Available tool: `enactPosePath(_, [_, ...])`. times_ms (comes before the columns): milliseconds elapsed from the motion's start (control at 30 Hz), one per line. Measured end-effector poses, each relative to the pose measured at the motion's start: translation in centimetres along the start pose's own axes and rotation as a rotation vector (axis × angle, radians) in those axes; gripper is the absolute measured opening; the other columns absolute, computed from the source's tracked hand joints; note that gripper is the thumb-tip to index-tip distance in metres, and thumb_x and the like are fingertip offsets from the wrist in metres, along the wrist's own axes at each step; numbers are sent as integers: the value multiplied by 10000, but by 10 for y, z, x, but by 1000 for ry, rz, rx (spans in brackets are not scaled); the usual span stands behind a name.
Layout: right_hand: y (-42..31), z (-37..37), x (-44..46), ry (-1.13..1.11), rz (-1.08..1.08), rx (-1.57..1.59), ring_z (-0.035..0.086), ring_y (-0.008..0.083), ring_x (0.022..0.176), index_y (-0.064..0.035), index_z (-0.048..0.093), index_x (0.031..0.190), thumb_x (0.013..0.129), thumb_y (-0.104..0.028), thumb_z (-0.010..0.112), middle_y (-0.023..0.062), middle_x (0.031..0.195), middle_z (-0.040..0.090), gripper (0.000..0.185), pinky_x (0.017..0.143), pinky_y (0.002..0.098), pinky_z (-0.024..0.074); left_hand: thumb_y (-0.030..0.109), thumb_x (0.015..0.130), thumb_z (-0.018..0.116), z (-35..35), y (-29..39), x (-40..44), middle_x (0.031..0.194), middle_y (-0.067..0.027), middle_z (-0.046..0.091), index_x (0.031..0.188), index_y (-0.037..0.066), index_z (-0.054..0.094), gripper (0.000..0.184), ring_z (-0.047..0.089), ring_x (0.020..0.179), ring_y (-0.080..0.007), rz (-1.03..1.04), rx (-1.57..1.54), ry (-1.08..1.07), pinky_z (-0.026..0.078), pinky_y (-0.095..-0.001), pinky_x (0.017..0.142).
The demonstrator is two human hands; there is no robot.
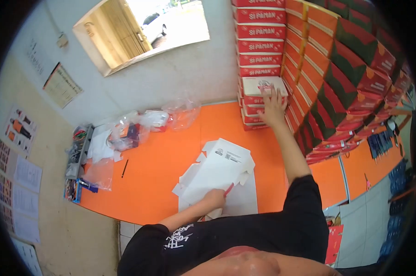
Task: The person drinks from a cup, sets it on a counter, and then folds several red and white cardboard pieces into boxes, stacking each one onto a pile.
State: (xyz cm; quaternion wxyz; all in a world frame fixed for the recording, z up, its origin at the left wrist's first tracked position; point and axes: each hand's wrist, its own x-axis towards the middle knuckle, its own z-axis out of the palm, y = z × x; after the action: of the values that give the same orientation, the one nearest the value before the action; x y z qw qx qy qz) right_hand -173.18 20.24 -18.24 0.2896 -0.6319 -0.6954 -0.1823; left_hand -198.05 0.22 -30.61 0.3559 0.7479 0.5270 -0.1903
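An unfolded white cardboard box blank (217,168) with small dark print and notched flaps lies on the orange table in front of my body. My left hand (213,199) is closed at its near edge, where a narrow red strip (229,189) shows beside the fingers; whether it is a flap or a separate thing I cannot tell. My right hand (274,110) reaches far forward, its fingers stretched over the top and front of a box with a pale lid (253,86). That box sits on a short stack of red boxes (251,118).
Tall stacks of red "Si Paman" boxes (261,47) and dark-and-red boxes (341,85) rise at the back and right. Plastic bags (125,131), a grey tray (79,149) and a thin black stick (125,169) lie on the orange table (148,193). Scissors (368,181) lie far right.
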Motion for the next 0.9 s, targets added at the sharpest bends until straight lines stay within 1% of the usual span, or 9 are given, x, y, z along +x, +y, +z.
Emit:
enactPosePath(100, [-52, -48, -28, 59, -420, 739, 478, 282, 1015, -93, 551, 982, 665, -192, 702, 110, 1060, 530, 365, 851, 411, 371, 115, 737, 476, -63, -14, -65, 1067, -174, 590, 1097, -15, 522, 385, 626, 801, -286, -50, -752, 222, 512, -423, 722])
enactPosePath(133, [-80, -74, -48, -251, -450, 1067, 508, 266, 974, -90, 555, 913, 652, -221, 722, 107, 981, 556, 336, 856, 377, 382, 93, 740, 455, -86, -16, -94, 1065, -163, 591, 1098, -11, 516, 378, 623, 833, -270, -75, -1043, 308, 513, -406, 737])
enactPosePath(200, [-127, -128, -82, -443, -866, 1176, 493, 261, 1004, -104, 557, 953, 626, -286, 745, 98, 1027, 534, 419, 837, 382, 395, 87, 775, 432, -93, -53, -106, 1028, -141, 593, 1141, -2, 478, 379, 615, 874, -238, 546, -1910, 395, 508, -387, 772])
enactPosePath(267, [-166, -158, -108, -225, -1131, 938, 486, 263, 1012, -120, 545, 952, 617, -327, 742, 95, 1036, 508, 441, 824, 389, 397, 106, 830, 432, -111, -40, -141, 1040, -148, 574, 1193, 5, 430, 377, 592, 938, -229, 868, -1938, 426, 497, -370, 816])
enactPosePath(367, [-203, -148, -121, 125, -1023, 823, 502, 269, 976, -119, 528, 931, 635, -233, 733, 101, 1059, 487, 377, 783, 393, 421, 119, 869, 440, -110, -21, -164, 1067, -133, 562, 1209, 17, 420, 355, 586, 952, -223, 1083, -2056, 505, 497, -360, 825])
enactPosePath(433, [-218, -158, -115, 130, -641, 1129, 545, 265, 893, -98, 590, 949, 636, -83, 731, 112, 1036, 465, 343, 720, 353, 481, 118, 872, 457, -114, -5, -179, 1057, -120, 569, 1187, 22, 437, 331, 590, 944, -220, 1089, -1999, 742, 500, -362, 817])
enactPosePath(533, [-232, -183, -111, 130, -496, 1105, 580, 231, 800, -93, 605, 1041, 625, 0, 722, 113, 1004, 480, 442, 659, 298, 523, 91, 859, 507, -108, 0, -189, 993, -93, 593, 1121, 23, 489, 271, 611, 871, -202, 1028, -1966, 1037, 517, -329, 763])
enactPosePath(733, [-229, -194, -103, 137, -676, 876, 604, 249, 973, -41, 631, 1009, 676, -40, 716, 131, 1095, 560, 343, 794, 319, 530, -10, 807, 578, -100, -4, -210, 998, -104, 588, 1074, -12, 538, 270, 600, 885, -194, 812, -1312, 1224, 525, -302, 696])
enactPosePath(900, [-214, -195, -105, 49, -632, 1156, 604, 276, 985, -7, 649, 918, 695, 23, 677, 139, 956, 621, 226, 852, 335, 505, -41, 819, 559, -98, -10, -201, 1005, -123, 590, 1065, -28, 531, 248, 595, 925, -184, 812, -1086, 1380, 505, -291, 766])
